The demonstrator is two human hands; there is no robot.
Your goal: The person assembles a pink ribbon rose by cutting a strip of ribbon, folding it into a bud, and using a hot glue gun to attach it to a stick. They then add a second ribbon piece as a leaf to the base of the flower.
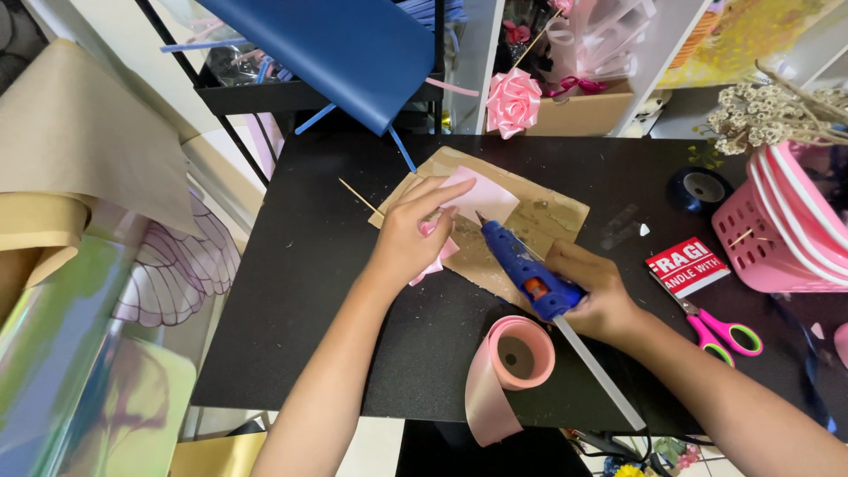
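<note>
Two hands work over a brown cardboard sheet [539, 221] on the black tabletop [309, 291]: the left hand [408, 237] pinches a pink ribbon piece [481, 199] near center, while the right hand [601, 296], at 4 o'clock from it, grips a blue glue gun [521, 265] whose nozzle touches the ribbon, a pink ribbon roll [517, 358] lying at 6 o'clock.

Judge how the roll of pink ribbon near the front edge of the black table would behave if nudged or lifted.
The pink ribbon roll lies with its round side on the black table, so a nudge would probably roll it. Its loose tail hangs limp over the edge, suggesting floppy ribbon that would unwind when lifted. The hollow core suggests it is light.
</note>
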